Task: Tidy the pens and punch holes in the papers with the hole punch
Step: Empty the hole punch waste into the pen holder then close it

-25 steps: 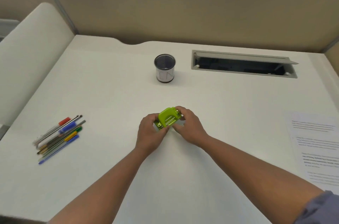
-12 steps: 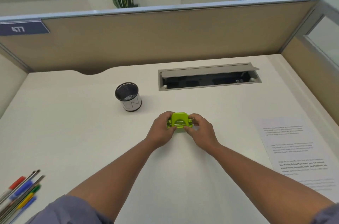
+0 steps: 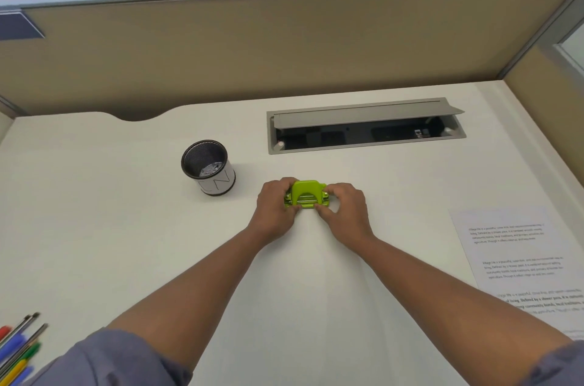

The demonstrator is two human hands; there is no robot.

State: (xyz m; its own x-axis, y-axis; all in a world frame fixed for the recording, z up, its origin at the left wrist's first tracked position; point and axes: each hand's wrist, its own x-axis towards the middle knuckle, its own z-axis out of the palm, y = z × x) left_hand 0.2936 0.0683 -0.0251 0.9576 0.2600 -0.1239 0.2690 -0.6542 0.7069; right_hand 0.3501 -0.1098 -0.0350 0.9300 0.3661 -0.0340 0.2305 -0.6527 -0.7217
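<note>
**Squaring the punch before any paper goes in**

Nearest the person, at the desk's [image 3: 94,227] front-left corner, the pens [image 3: 17,351] lie loose in a bundle, partly cut off by the frame. None is in the cup yet, so that half of the task looks undone. Along the front-right edge the printed papers [image 3: 518,256] lie flat, well apart from both hands.

Mid-desk, the green hole punch [image 3: 306,197] sits between the two hands. The left hand [image 3: 273,215] clasps its left end, thumb low at the front and fingers curled over the top. The right hand [image 3: 346,211] pinches its right end in the same way. Whether the punch rests on the desk or is lifted just clear of it cannot be told.

The step in hand appears to be placing the punch. To do it well, set it down flat with the slot facing the person and room in front for a sheet to slide in. Keeping it nearer the papers would likely shorten each reach.

Just beyond and to the left, the mesh pen cup [image 3: 210,170] stands upright with no pens in it. Toward the far edge, the cable hatch [image 3: 363,126] lies open; small things are better kept away from it.
</note>
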